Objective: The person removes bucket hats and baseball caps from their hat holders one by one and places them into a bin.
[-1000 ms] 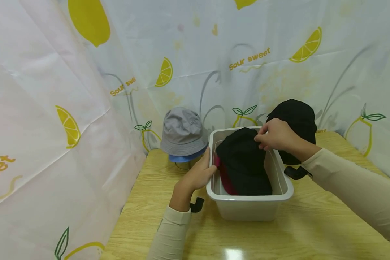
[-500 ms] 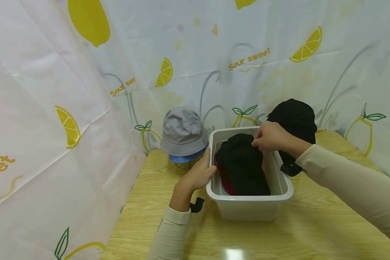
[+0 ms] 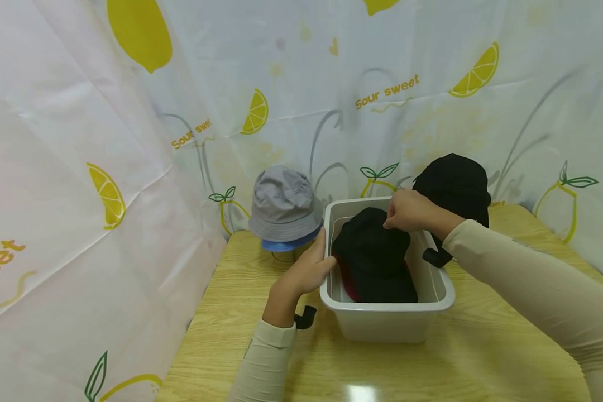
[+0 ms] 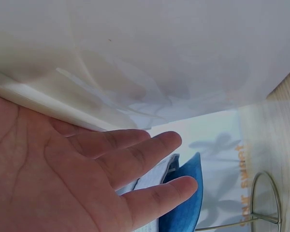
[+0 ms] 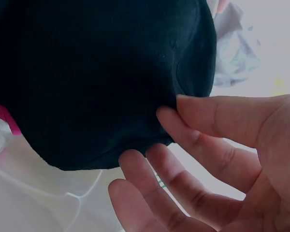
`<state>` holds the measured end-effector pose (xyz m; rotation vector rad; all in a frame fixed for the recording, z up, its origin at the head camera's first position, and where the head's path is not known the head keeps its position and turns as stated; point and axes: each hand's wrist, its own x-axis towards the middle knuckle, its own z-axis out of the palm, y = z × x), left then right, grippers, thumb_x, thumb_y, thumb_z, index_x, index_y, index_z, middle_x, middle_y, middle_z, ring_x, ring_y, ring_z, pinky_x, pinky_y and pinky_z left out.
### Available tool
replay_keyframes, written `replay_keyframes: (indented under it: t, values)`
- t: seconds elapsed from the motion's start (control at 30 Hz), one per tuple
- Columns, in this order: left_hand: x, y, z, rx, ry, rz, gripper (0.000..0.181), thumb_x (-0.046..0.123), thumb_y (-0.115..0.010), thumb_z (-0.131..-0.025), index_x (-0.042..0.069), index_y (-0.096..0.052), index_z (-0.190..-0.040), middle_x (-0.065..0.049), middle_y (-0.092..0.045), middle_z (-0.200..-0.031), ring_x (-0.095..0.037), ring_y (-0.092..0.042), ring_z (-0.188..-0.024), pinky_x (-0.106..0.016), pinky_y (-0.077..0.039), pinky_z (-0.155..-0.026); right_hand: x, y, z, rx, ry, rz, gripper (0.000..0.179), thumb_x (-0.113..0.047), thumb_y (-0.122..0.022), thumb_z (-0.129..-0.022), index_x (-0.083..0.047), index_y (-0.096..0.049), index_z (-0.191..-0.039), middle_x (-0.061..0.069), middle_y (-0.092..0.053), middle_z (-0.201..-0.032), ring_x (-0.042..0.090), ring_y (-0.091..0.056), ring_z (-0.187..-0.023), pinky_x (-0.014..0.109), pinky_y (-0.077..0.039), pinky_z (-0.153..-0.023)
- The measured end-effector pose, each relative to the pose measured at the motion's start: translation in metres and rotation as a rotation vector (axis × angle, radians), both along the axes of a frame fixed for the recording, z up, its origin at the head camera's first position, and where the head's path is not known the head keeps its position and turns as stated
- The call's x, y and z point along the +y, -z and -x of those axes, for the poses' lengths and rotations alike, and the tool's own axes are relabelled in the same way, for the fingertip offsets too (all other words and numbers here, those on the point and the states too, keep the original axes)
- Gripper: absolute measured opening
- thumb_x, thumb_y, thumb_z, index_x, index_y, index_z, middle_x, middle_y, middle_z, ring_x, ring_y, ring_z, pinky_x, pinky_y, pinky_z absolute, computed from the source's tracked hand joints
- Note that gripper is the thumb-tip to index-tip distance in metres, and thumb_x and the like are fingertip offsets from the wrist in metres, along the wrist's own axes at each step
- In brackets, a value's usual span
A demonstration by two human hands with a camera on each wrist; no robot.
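A black cap [image 3: 377, 245] lies in a white plastic bin [image 3: 387, 324], over a dark red piece that shows along its left side. My right hand [image 3: 409, 211] pinches the back edge of this cap between thumb and index finger; in the right wrist view the other fingers of the right hand [image 5: 198, 169] lie loosely at its edge. My left hand [image 3: 306, 271] holds the bin's left rim, thumb over the top. In the left wrist view the fingers of this left hand [image 4: 140, 164] extend outside, below the rim.
Left of the bin, a grey bucket hat [image 3: 283, 204] sits on top of a blue hat [image 3: 286, 245] on a wire stand [image 4: 266, 215]. Behind the right hand is another black hat [image 3: 457, 181]. A lemon-print sheet [image 3: 281, 56] hangs behind the wooden table [image 3: 261, 290].
My right hand has moved slightly left and the cap's raised back part has sunk lower into the bin. The left hand keeps its place on the rim.
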<state>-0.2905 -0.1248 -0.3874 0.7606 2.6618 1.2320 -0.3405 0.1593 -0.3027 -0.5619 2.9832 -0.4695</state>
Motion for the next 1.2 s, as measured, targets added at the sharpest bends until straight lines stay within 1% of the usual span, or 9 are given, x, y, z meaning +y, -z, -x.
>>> replay_keyframes:
  t: [0.1, 0.27, 0.4, 0.53, 0.7, 0.83, 1.0, 1.1, 1.2]
  values:
    - [0.0, 0.001, 0.001, 0.003, -0.003, -0.003, 0.086, 0.021, -0.042, -0.099, 0.015, 0.01, -0.166, 0.0, 0.004, -0.175, -0.019, -0.014, -0.156, -0.049, -0.031, -0.122, -0.003, 0.002, 0.003, -0.015, -0.015, -0.007, 0.018, -0.023, -0.075, -0.093, -0.011, -0.082, -0.081, 0.002, -0.075, -0.082, 0.022, -0.064, -0.078, 0.037, -0.052, -0.068]
    - [0.0, 0.0, 0.0, -0.022, -0.018, 0.009, 0.086, 0.023, -0.042, -0.098, 0.016, 0.01, -0.167, 0.002, 0.004, -0.174, -0.018, -0.015, -0.156, -0.048, -0.033, -0.121, -0.006, 0.003, 0.005, -0.063, -0.024, 0.001, 0.018, -0.023, -0.075, -0.093, -0.009, -0.082, -0.083, 0.001, -0.074, -0.081, 0.021, -0.062, -0.076, 0.035, -0.051, -0.068]
    - [0.0, -0.001, 0.0, -0.024, -0.015, 0.004, 0.087, 0.024, -0.042, -0.097, 0.015, 0.009, -0.167, 0.001, 0.003, -0.174, -0.019, -0.017, -0.156, -0.049, -0.036, -0.119, -0.008, 0.005, 0.007, -0.072, -0.044, -0.006, 0.019, -0.023, -0.075, -0.093, -0.009, -0.081, -0.083, 0.001, -0.073, -0.081, 0.019, -0.061, -0.074, 0.035, -0.051, -0.068]
    - [0.001, -0.002, 0.0, -0.029, -0.015, 0.005, 0.087, 0.023, -0.043, -0.098, 0.016, 0.009, -0.167, 0.001, 0.003, -0.174, -0.02, -0.019, -0.155, -0.048, -0.04, -0.117, -0.008, 0.007, 0.009, -0.076, -0.068, -0.017, 0.018, -0.027, -0.076, -0.093, -0.011, -0.082, -0.086, 0.0, -0.074, -0.084, 0.018, -0.061, -0.077, 0.035, -0.051, -0.069]
    - [0.0, -0.002, 0.0, -0.032, -0.016, 0.01, 0.087, 0.024, -0.042, -0.098, 0.016, 0.01, -0.167, 0.0, 0.003, -0.174, -0.021, -0.02, -0.155, -0.049, -0.04, -0.117, -0.008, 0.01, 0.011, -0.099, -0.118, -0.009, 0.018, -0.027, -0.079, -0.09, -0.01, -0.082, -0.096, 0.002, -0.076, -0.094, 0.019, -0.064, -0.085, 0.039, -0.055, -0.077]
    - [0.0, -0.002, 0.001, -0.033, -0.016, 0.009, 0.086, 0.025, -0.042, -0.098, 0.016, 0.01, -0.166, -0.001, 0.003, -0.175, -0.021, -0.02, -0.155, -0.049, -0.039, -0.117, -0.008, 0.012, 0.011, -0.12, -0.178, -0.019, 0.029, -0.027, -0.08, -0.089, -0.005, -0.08, -0.109, 0.008, -0.076, -0.105, 0.023, -0.068, -0.096, 0.044, -0.057, -0.087]
    - [-0.001, -0.001, 0.0, -0.041, -0.01, 0.0, 0.085, 0.022, -0.042, -0.099, 0.015, 0.01, -0.166, -0.001, 0.003, -0.175, -0.022, -0.02, -0.155, -0.05, -0.041, -0.116, -0.01, 0.014, 0.011, -0.202, -0.251, -0.054, 0.041, -0.028, -0.078, -0.092, -0.001, -0.074, -0.122, 0.013, -0.074, -0.117, 0.027, -0.068, -0.107, 0.046, -0.055, -0.095]
    - [-0.001, -0.001, 0.0, -0.041, -0.008, -0.004, 0.086, 0.021, -0.042, -0.099, 0.016, 0.01, -0.166, 0.0, 0.004, -0.175, -0.022, -0.019, -0.155, -0.05, -0.041, -0.115, -0.012, 0.015, 0.01, -0.229, -0.289, -0.067, 0.043, -0.027, -0.076, -0.093, 0.002, -0.071, -0.125, 0.016, -0.073, -0.121, 0.029, -0.068, -0.11, 0.048, -0.055, -0.097]
    - [-0.001, -0.001, 0.0, -0.034, -0.007, -0.002, 0.085, 0.021, -0.042, -0.099, 0.015, 0.01, -0.166, -0.001, 0.004, -0.175, -0.021, -0.017, -0.156, -0.05, -0.039, -0.117, -0.014, 0.017, 0.009, -0.235, -0.297, -0.08, 0.043, -0.026, -0.075, -0.094, 0.002, -0.071, -0.126, 0.016, -0.072, -0.123, 0.029, -0.068, -0.112, 0.048, -0.054, -0.098]
